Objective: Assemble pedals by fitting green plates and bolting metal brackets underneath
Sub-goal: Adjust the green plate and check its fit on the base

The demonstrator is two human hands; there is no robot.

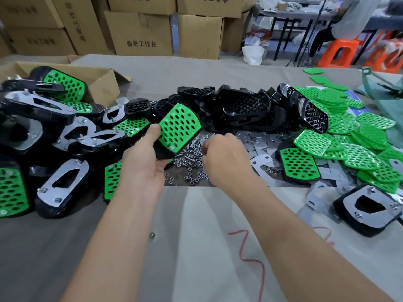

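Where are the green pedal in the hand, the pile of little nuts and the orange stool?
held pedal (178,127), head view, middle of its green plate.
pile of nuts (192,164), head view, middle of the heap.
orange stool (345,43), head view, on its seat.

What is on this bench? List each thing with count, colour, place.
held pedal: one, black with green plate, centre
green plates: many, green, heaped right
black pedal bodies: several, black, centre back
bracketed pedals: many, black, green, silver, heaped left
metal brackets: many, grey, right of centre
nuts and bolts: many, silver, centre
cardboard boxes: several, brown, behind
left hand: one, grips held pedal
right hand: one, fingers curled over nuts and bolts
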